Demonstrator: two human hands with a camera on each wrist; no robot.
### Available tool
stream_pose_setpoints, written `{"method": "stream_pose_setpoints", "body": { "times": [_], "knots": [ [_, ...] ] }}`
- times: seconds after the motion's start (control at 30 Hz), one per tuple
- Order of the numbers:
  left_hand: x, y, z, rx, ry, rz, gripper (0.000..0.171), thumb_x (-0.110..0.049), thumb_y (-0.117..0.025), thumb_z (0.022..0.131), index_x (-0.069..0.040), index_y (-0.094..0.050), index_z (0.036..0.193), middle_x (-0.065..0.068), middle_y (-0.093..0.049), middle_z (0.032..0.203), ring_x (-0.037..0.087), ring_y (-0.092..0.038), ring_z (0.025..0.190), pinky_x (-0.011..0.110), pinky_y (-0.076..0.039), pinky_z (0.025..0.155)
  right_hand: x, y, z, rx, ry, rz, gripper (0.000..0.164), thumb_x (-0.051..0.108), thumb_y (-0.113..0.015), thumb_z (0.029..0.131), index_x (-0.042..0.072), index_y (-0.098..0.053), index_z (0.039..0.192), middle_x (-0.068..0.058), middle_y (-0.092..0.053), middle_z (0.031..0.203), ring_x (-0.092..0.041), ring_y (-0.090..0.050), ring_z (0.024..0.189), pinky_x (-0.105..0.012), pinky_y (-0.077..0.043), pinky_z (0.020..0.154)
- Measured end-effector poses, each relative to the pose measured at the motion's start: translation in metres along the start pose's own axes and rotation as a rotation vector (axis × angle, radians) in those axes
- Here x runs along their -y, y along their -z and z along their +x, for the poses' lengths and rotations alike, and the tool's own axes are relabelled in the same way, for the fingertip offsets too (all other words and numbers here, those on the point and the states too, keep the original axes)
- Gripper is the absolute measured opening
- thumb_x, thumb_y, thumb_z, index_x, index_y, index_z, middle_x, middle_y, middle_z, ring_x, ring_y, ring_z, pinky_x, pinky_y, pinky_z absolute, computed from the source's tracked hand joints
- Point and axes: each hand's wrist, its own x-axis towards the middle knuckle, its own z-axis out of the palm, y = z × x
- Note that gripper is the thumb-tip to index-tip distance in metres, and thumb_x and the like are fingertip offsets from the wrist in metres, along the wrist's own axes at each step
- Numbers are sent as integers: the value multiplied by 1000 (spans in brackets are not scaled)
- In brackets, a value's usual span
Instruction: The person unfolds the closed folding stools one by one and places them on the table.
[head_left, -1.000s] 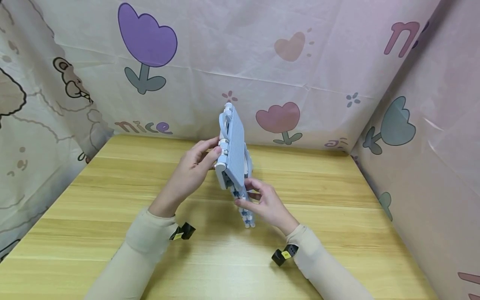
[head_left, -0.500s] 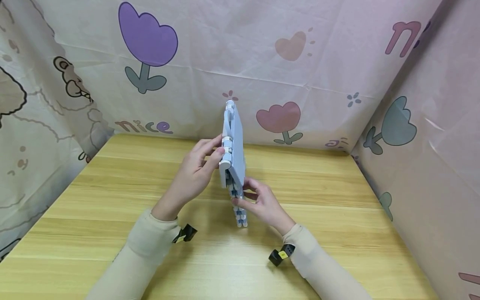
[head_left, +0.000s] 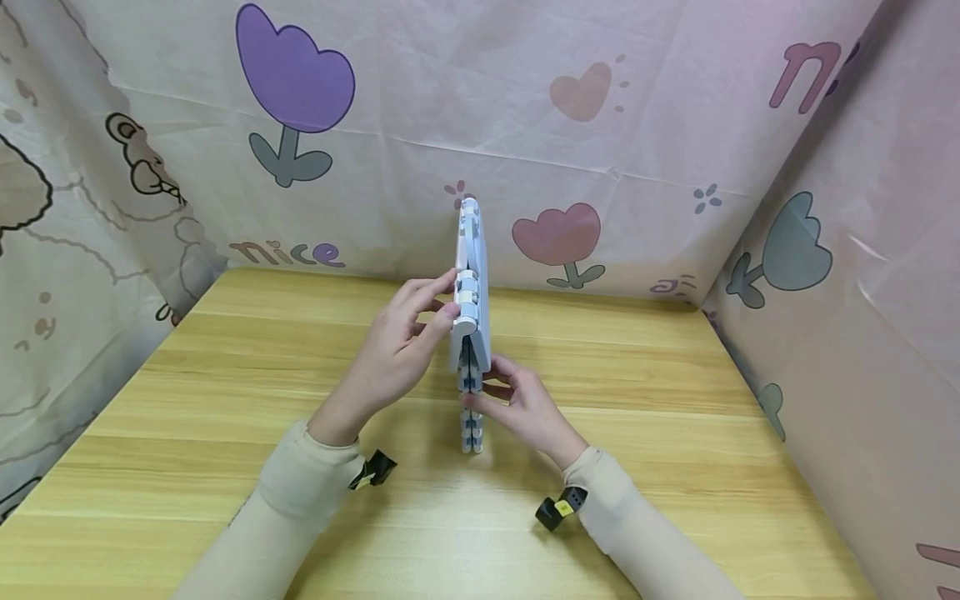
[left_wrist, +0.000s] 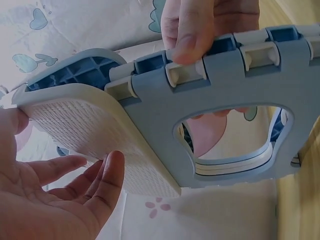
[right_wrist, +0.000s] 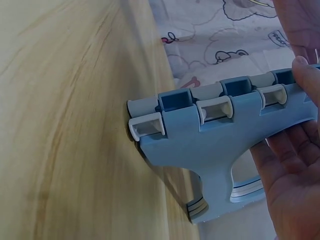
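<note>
A light-blue and white folding step stool (head_left: 471, 350) stands folded and edge-on to me, its lower end on the table. In the left wrist view its textured top panel (left_wrist: 95, 135) is bent up against the blue leg frame (left_wrist: 155, 117). My left hand (head_left: 390, 342) touches the upper left side, thumb at the hinged edge and loosely extended fingers against the panel. Lower down, my right hand (head_left: 528, 408) grips the leg frame, its thumb on the hinge knuckles (right_wrist: 215, 107) and its fingers on the other side by the cut-out.
The wooden table (head_left: 187, 400) spreads around the stool. A printed cloth (head_left: 420, 92) with tulips hangs behind and along both sides. A small black camera (head_left: 375, 469) is on the left wrist, and another camera (head_left: 558, 508) on the right.
The stool has turned from a slant to edge-on, and its halves now lie closer together. My left hand has moved slightly right with it; my right hand keeps its grip.
</note>
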Motion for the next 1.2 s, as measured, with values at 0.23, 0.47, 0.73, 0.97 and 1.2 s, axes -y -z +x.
{"method": "stream_pose_setpoints", "body": {
  "times": [0.23,0.47,0.73,0.97,1.2],
  "knots": [
    [0,-3,0,9,-19,13,51,-31,-56,111,-16,-51,160,7,-58,151,27,-63,128,51,-62,101,-1,0,-1,-7,-20,26,53,17,-79,98,8,-60,147,-14,-71,139,-34,-68,134,-48,-55,113],
    [1,-5,0,29,-27,19,50,-30,-57,111,-17,-53,159,7,-59,152,27,-64,128,52,-63,100,-4,0,0,-10,-41,50,54,19,-80,98,12,-60,147,-13,-71,138,-32,-68,133,-44,-56,113],
    [13,-4,-5,99,11,20,50,-30,-59,110,-15,-54,157,10,-62,149,30,-65,129,52,-61,102,-5,2,-2,-18,-47,54,58,20,-80,98,17,-58,152,-12,-69,143,-30,-68,133,-46,-55,114],
    [25,-1,-12,132,11,22,49,-20,-66,106,-8,-58,153,13,-75,123,26,-73,110,45,-64,94,-8,2,-2,3,-44,84,58,19,-79,99,14,-58,152,-12,-68,145,-32,-66,136,-45,-56,113],
    [31,-1,-15,178,9,33,56,-9,-72,98,-5,-58,153,10,-79,110,19,-75,97,34,-65,88,-7,3,-2,9,-38,82,58,17,-79,99,12,-57,152,-13,-68,144,-34,-66,136,-45,-56,113]
  ]
}}
